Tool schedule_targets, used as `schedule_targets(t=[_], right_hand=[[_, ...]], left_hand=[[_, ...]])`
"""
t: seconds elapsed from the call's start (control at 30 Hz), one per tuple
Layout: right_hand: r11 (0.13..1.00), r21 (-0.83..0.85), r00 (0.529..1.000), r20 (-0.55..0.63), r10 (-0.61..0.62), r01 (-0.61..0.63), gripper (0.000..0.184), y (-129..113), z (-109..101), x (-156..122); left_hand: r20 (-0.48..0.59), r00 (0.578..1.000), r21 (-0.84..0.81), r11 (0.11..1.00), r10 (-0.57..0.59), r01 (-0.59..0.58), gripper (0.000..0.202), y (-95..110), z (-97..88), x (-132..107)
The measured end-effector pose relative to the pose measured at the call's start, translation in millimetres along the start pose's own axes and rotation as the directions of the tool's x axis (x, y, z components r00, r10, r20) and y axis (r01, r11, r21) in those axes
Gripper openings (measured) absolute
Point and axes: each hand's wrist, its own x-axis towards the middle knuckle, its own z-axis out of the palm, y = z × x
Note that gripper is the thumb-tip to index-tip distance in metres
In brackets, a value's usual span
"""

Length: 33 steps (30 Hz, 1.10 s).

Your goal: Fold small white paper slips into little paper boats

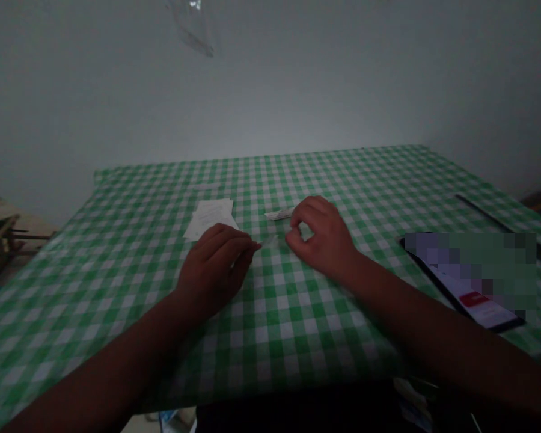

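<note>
My left hand [219,261] is closed in a pinch, its fingertips on the edge of a small, thin piece of clear plastic [270,242] just above the tablecloth. To the right, my right hand [322,234] has thumb and forefinger brought together in a ring. Whether those tips grip the plastic's far end or something else is too faint to make out. Behind the right fingers lies a narrow folded strip of printed paper [278,214]. Beyond my left hand rests a loose stack of white paper slips [211,216], partly covered by the hand.
A green-and-white checked cloth [261,349] covers the table. At the right lies a phone [491,314] with its screen lit, partly blurred out, below a dark thin rod [482,211]. A clear plastic bag [193,27] hangs on the wall [297,90] behind.
</note>
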Motion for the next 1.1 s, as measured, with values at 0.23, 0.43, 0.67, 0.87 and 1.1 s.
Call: schedule_targets(t=[0.23, 0.43, 0.67, 0.87, 1.1], right_hand=[[0.996, 0.073, 0.998, 0.032, -0.056, 0.053, 0.007, -12.8, -3.1, -1.3], [0.990, 0.079, 0.985, 0.119, -0.127, 0.118, 0.007, -29.8, 3.1, -8.7], [0.993, 0.043, 0.989, 0.093, -0.111, 0.107, 0.008, -29.9, 3.7, -8.5], [0.999, 0.006, 0.998, 0.039, -0.053, 0.053, 0.006, -10.3, 2.7, -2.3], [0.998, 0.064, 1.000, -0.015, -0.022, 0.023, 0.008, -8.1, -1.8, -0.8]], left_hand=[[0.025, 1.000, -0.009, 1.000, -0.010, 0.010, 0.013, 0.5, 3.5, 0.0], [0.035, 0.999, -0.033, 0.999, 0.041, -0.040, 0.017, 3.2, 8.3, -3.8], [0.024, 0.998, -0.027, 0.998, 0.058, -0.057, 0.018, 3.7, 8.2, -2.2], [-0.009, 1.000, -0.012, 1.000, 0.005, -0.005, 0.015, 2.2, 4.2, 0.0], [-0.005, 0.999, -0.015, 0.999, -0.040, 0.040, 0.014, -0.5, 4.2, -0.6]])
